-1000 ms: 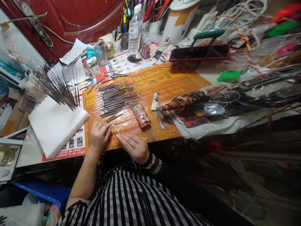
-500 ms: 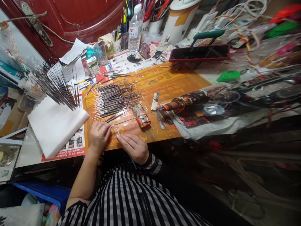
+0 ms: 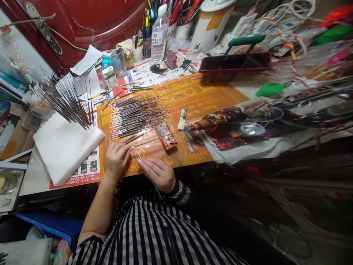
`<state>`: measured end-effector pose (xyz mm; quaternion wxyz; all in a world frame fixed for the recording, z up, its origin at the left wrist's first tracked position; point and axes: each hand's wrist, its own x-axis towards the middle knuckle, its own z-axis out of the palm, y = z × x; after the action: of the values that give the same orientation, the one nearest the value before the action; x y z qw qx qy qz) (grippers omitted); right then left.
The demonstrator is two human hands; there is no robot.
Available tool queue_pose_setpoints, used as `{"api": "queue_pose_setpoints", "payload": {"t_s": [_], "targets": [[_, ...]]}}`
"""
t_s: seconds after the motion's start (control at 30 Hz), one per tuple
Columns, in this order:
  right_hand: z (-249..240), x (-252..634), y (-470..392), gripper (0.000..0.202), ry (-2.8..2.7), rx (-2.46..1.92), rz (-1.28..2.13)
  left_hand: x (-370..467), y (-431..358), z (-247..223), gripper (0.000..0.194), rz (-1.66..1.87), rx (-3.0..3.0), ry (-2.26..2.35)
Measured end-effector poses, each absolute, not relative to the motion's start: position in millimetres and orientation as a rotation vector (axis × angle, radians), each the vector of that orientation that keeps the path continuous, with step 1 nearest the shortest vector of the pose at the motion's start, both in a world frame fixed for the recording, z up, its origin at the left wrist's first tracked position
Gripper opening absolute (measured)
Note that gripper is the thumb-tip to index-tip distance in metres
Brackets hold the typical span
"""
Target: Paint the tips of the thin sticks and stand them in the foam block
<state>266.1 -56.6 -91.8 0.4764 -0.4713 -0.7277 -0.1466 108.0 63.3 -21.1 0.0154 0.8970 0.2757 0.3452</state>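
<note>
Closed fingertips of my left hand (image 3: 118, 160) pinch the near end of what looks like a slender fishing float (image 3: 149, 141). Its thin shaft reaches right across a paint-spattered block (image 3: 167, 138). My right hand (image 3: 160, 175) grips a fine paintbrush (image 3: 157, 190) with a blue handle, whose pale tip points up close to the float's held end. I cannot tell whether the tip touches it. Beyond both hands lies a pile of similar dark floats (image 3: 131, 117) on an orange plastic sheet (image 3: 217, 92).
At left, more floats (image 3: 67, 101) stand in a white foam block (image 3: 66, 154). A water bottle (image 3: 160, 35) and pen cups line the back. A phone (image 3: 235, 63) leans on a stand at right, near a paint-stained wooden handle (image 3: 223, 117) and a white cloth (image 3: 234, 154).
The view has shifted very slightly. Both hands keep nearly the same pose, with the float and paintbrush still held.
</note>
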Motion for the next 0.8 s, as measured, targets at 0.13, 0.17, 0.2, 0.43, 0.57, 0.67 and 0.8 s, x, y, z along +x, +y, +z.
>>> {"api": "queue_pose_setpoints", "payload": {"t_s": [0.13,0.17,0.2,0.43,0.57,0.67,0.8], "targets": [[-92,269,-58,0.058,-1.789,-1.103,-0.369,108,64,-22,0.015,1.087,2.799,0.84],[-92,269,-59,0.058,-1.795,-1.094,-0.361,108,63,-22,0.015,1.082,2.809,0.847],[-92,270,-59,0.058,-1.799,-1.086,-0.353,107,63,-22,0.015,1.079,2.819,0.86],[-95,272,-61,0.061,-1.817,-1.02,-0.352,83,75,-5,0.016,1.152,2.817,1.038],[-95,272,-61,0.061,-1.825,-1.003,-0.351,53,99,9,0.018,1.228,2.707,1.237],[-94,272,-61,0.062,-1.828,-0.995,-0.366,34,119,12,0.015,1.268,2.579,1.454],[-92,273,-62,0.061,-1.833,-0.984,-0.372,19,141,14,0.008,1.168,2.267,1.782]]}}
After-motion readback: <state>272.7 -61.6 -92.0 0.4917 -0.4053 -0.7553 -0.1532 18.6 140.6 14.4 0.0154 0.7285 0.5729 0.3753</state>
